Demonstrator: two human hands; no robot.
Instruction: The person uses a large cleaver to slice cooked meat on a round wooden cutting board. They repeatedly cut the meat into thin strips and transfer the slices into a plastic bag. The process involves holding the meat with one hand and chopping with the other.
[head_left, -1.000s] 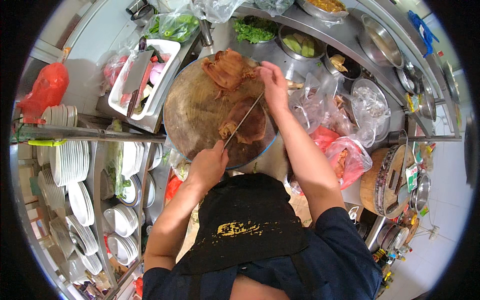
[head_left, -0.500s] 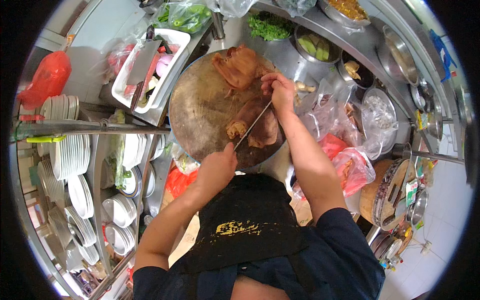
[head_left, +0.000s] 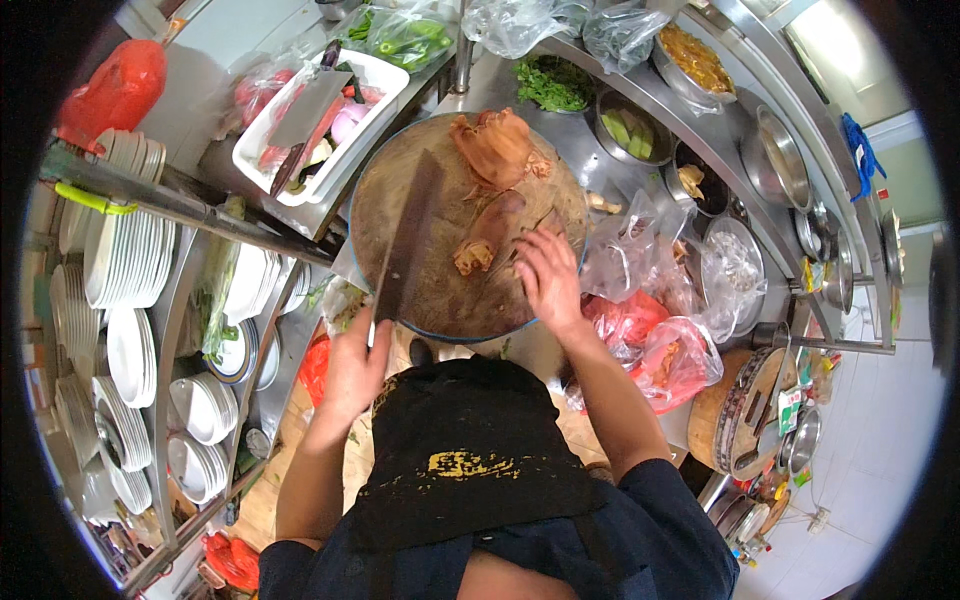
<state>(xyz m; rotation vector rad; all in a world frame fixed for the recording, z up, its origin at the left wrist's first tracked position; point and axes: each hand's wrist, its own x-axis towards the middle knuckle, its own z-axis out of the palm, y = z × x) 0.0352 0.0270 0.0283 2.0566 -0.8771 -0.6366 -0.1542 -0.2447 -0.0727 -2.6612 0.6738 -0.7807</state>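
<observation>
Left hand (head_left: 358, 362) seems curled tight; right hand (head_left: 548, 274) is palm-down, fingers loosely spread, slightly bent.

Chopping block (head_left: 440, 305) is matt, scuffed wood, meat (head_left: 490, 148) on it looks kinda slick and wrinkly. Plastic bags (head_left: 622, 262) are crinkly and see-through, metal bowl (head_left: 778, 160) is shiny, plates (head_left: 128, 262) glossy, apron (head_left: 460, 420) just matt cloth with a flaky print (head_left: 468, 463).

The round brown wooden board (head_left: 462, 313) is bare along its near edge. A broad metal knife (head_left: 397, 263) bars its left.
</observation>
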